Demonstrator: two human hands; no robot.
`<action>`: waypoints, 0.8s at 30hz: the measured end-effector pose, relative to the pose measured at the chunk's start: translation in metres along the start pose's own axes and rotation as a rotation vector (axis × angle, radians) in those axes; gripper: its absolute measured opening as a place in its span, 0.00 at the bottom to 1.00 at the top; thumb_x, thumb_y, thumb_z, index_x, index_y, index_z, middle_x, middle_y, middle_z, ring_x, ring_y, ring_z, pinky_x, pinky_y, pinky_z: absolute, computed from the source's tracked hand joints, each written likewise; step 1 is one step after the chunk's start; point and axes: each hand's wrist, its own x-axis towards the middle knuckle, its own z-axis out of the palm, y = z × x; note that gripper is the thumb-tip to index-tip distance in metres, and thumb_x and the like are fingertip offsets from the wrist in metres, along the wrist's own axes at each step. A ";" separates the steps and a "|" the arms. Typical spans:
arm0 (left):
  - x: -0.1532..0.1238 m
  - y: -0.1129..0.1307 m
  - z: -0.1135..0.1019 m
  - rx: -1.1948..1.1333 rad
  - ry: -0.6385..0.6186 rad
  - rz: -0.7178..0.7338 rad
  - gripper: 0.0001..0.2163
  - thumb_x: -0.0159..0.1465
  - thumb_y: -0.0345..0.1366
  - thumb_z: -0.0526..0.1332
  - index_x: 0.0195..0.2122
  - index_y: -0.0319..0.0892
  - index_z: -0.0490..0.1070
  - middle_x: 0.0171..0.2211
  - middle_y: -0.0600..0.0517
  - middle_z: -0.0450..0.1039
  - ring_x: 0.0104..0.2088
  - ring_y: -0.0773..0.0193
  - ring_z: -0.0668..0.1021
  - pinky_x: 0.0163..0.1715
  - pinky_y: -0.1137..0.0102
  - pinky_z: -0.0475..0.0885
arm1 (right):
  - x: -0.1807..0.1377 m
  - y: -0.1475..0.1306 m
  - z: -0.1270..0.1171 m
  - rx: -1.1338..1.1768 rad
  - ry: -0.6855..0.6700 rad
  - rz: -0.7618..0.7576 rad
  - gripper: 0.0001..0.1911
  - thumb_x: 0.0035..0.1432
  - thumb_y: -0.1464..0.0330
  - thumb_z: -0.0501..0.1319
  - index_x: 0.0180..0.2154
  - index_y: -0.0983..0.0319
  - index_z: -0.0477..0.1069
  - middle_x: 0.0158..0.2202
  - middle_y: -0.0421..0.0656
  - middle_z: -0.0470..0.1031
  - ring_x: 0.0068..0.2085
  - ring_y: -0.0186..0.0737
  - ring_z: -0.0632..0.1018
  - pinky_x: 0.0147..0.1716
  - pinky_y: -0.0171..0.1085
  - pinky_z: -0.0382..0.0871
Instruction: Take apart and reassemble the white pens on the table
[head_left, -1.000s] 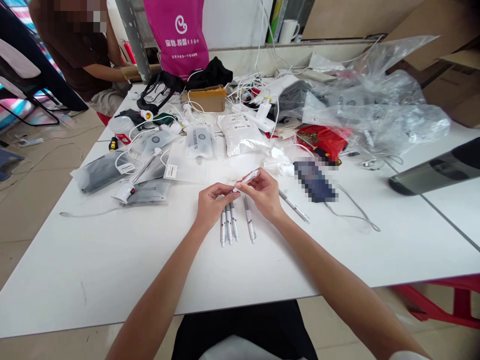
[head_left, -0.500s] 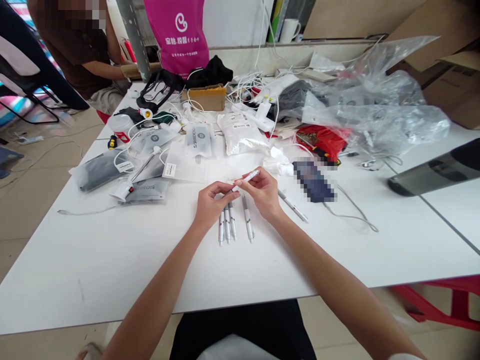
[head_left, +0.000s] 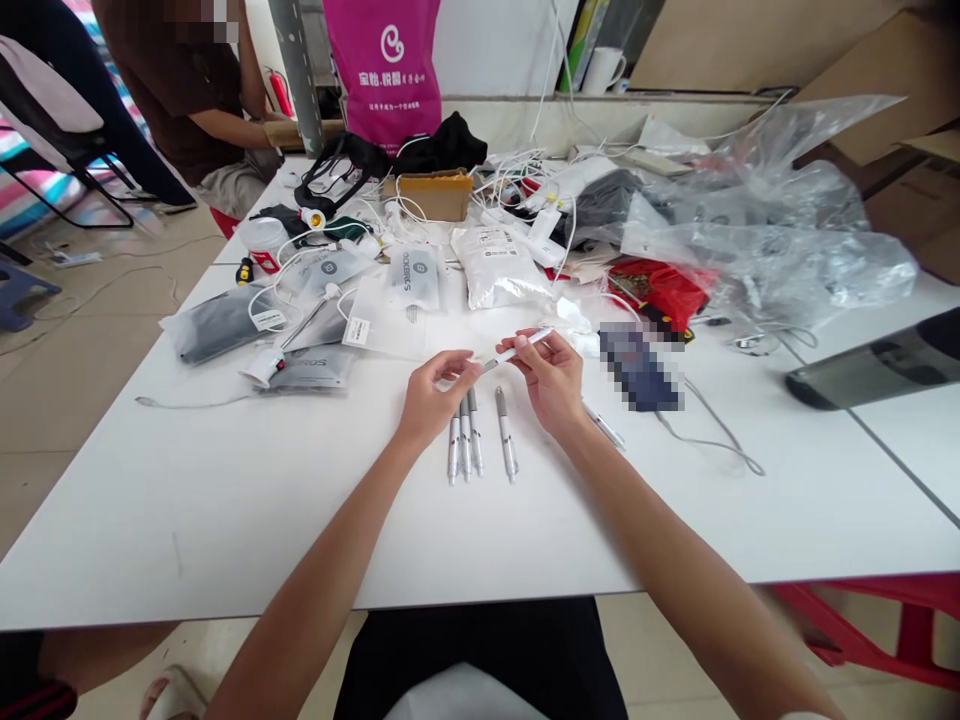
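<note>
A white pen with a grey grip (head_left: 517, 349) is held slantwise above the table between my two hands. My right hand (head_left: 553, 388) is closed around its white barrel, thumb against the near side. At the grey end, the thumb and fingertips of my left hand (head_left: 439, 398) pinch the pen; the very tip is hidden. Below my left hand lie several similar pens (head_left: 466, 445) side by side, their upper ends partly covered. A single pen (head_left: 507, 436) rests between my hands, and another pen (head_left: 604, 424) lies partly behind my right wrist.
Packaged dark pouches (head_left: 225, 322), a white packet (head_left: 499, 268) and tangled white cables (head_left: 510, 185) crowd the far side. At right are a phone (head_left: 637, 370) with a cord, a dark bottle (head_left: 877, 358) and clear plastic bags (head_left: 787, 255). Another person (head_left: 172, 100) sits at back left.
My hands have drawn slightly apart, and more of the pen shows between them. My right hand has shifted along the barrel. The whole view has moved a little.
</note>
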 end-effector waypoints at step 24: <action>0.000 0.000 0.006 0.056 0.103 0.089 0.14 0.64 0.46 0.72 0.46 0.44 0.82 0.42 0.48 0.84 0.46 0.57 0.83 0.53 0.63 0.75 | 0.019 -0.026 -0.023 0.486 -0.037 0.144 0.21 0.64 0.55 0.71 0.32 0.57 0.63 0.22 0.29 0.55 0.21 0.28 0.62 0.22 0.29 0.65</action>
